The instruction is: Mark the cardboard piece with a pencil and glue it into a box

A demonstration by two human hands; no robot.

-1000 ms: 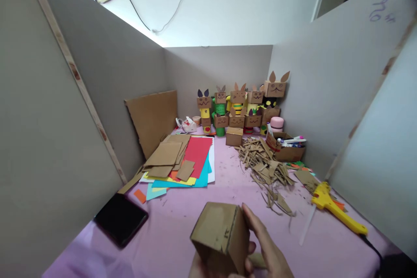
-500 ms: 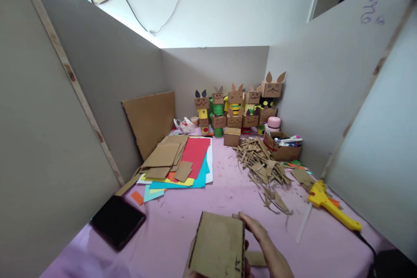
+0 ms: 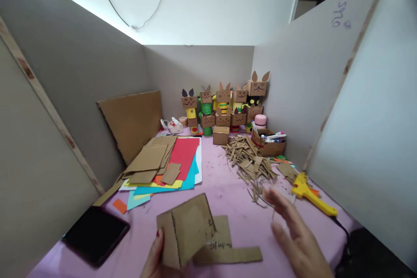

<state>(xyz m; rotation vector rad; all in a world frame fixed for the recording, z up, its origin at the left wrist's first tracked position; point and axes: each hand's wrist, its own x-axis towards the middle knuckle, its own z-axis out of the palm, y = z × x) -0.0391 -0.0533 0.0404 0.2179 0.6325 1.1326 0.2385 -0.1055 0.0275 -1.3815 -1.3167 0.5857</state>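
Note:
My left hand (image 3: 155, 257) grips a small brown cardboard box (image 3: 185, 229) from below at the bottom middle, tilted above the pink table (image 3: 228, 191). Under and beside the box lie flat cardboard pieces (image 3: 228, 249), one with writing on it. My right hand (image 3: 295, 234) is off to the right, fingers spread and blurred, holding nothing, near a thin clear stick (image 3: 284, 202) and the yellow glue gun (image 3: 309, 193).
Coloured paper sheets topped with cardboard pieces (image 3: 166, 163) lie at the left. A dark tablet (image 3: 94, 235) sits at the near left. Cardboard scraps (image 3: 250, 165) pile in the middle right. Cardboard animal figures (image 3: 224, 104) and a box of markers (image 3: 269, 143) stand at the back. Partition walls enclose three sides.
My right hand has left the box and swung out to the right, open. The box turned in my left hand, and the flat pieces under it came into view. The view shifted.

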